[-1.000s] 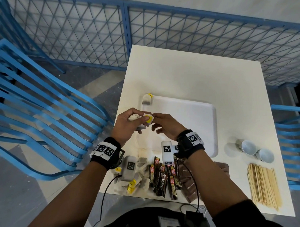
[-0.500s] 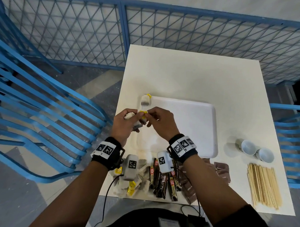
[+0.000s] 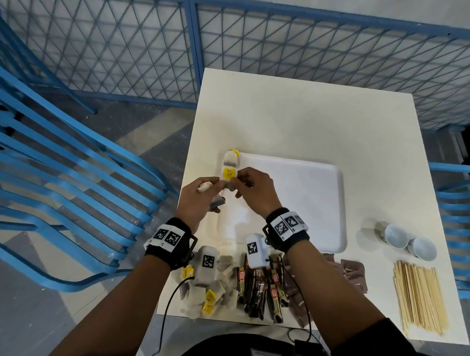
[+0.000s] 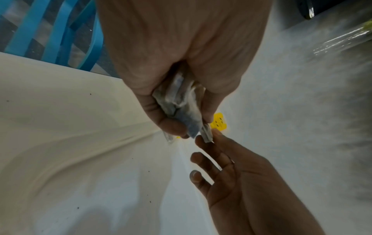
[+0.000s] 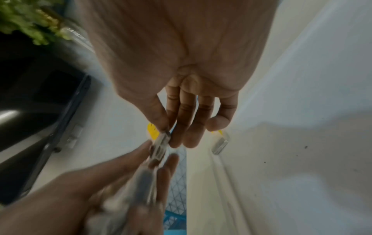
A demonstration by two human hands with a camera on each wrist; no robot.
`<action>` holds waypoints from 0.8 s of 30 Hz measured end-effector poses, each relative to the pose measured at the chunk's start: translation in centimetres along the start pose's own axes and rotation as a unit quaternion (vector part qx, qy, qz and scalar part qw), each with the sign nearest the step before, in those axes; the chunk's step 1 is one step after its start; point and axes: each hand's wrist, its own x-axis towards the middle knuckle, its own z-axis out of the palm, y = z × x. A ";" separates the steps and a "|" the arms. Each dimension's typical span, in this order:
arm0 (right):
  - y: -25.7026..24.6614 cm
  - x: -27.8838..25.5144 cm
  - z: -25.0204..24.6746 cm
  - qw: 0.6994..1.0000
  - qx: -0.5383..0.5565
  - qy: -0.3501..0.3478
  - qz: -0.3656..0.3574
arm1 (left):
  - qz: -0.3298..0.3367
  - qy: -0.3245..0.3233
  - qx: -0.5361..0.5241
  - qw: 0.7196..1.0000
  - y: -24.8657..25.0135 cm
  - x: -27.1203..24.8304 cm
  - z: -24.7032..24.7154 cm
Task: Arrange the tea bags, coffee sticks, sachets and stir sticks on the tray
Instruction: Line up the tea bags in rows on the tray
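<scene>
Over the left rim of the white tray (image 3: 309, 202), my left hand (image 3: 214, 188) grips a small bunch of tea bags (image 4: 181, 108). My right hand (image 3: 236, 181) pinches one tea bag of that bunch (image 5: 161, 143) between thumb and forefinger, and its yellow tag (image 3: 229, 174) shows above the fingers. One tea bag (image 3: 231, 159) lies on the tray's far left corner, just beyond the hands. Along the table's near edge lie a tea bag pile (image 3: 206, 298), coffee sticks (image 3: 259, 289) and brown sachets (image 3: 352, 275). Wooden stir sticks (image 3: 419, 299) lie at the near right.
Two small white cups (image 3: 395, 236) stand to the right of the tray. Blue slatted chairs (image 3: 69, 197) flank the white table (image 3: 306, 122) on both sides, and a blue mesh fence (image 3: 197, 46) runs behind it.
Both hands have moved away from me along the tray's left rim. The yellow tag now sits right by the tea bag lying on the tray.
</scene>
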 end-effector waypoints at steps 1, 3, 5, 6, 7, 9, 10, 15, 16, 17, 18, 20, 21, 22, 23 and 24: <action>0.3 0.9 -0.1 1.000 -0.001 0.018 0.013 | -0.012 0.002 -0.009 1.000 -0.1 0.2 -0.1; 1.2 2.8 -0.1 0.998 -0.013 0.055 0.037 | -0.033 0.001 -0.027 0.999 -0.3 0.6 -0.5; 2.2 4.5 0.3 0.995 -0.027 0.077 0.056 | -0.050 -0.005 -0.039 0.998 -0.6 0.9 -1.1; 2.7 5.2 0.5 0.994 -0.034 0.081 0.063 | -0.057 -0.008 -0.044 0.997 -0.8 1.0 -1.4; 3.2 5.9 0.9 0.993 -0.044 0.082 0.070 | -0.064 -0.011 -0.049 0.997 -1.0 1.2 -1.8; 4.0 6.9 1.5 0.991 -0.083 0.076 0.077 | -0.077 -0.014 -0.054 0.995 -1.2 1.3 -2.4; 4.3 7.2 1.7 0.989 -0.105 0.073 0.079 | -0.081 -0.015 -0.054 0.995 -1.2 1.2 -2.7; 4.8 8.3 2.7 0.985 -0.132 0.074 0.082 | -0.090 -0.019 -0.060 0.994 -1.5 1.3 -4.0; 4.7 8.3 2.8 0.985 -0.133 0.078 0.083 | -0.090 -0.019 -0.065 0.994 -1.5 1.3 -4.1; 4.7 8.5 2.9 0.984 -0.133 0.082 0.084 | -0.092 -0.019 -0.070 0.993 -1.5 1.3 -4.1; 4.7 8.6 3.0 0.983 -0.134 0.086 0.087 | -0.095 -0.019 -0.074 0.992 -1.5 1.4 -4.2; 4.7 8.8 3.1 0.982 -0.132 0.098 0.095 | -0.098 -0.023 -0.081 0.992 -1.5 1.4 -4.3; 4.7 8.8 3.1 0.981 -0.125 0.106 0.101 | -0.100 -0.026 -0.083 0.991 -1.4 1.4 -4.3; 4.7 8.7 3.1 0.981 -0.116 0.112 0.106 | -0.103 -0.028 -0.082 0.991 -1.4 1.5 -4.3; 4.7 8.7 3.1 0.981 -0.107 0.118 0.111 | -0.105 -0.027 -0.084 0.991 -1.4 1.6 -4.3; 4.5 8.6 3.1 0.981 -0.100 0.122 0.115 | -0.106 -0.023 -0.083 0.991 -1.4 1.6 -4.3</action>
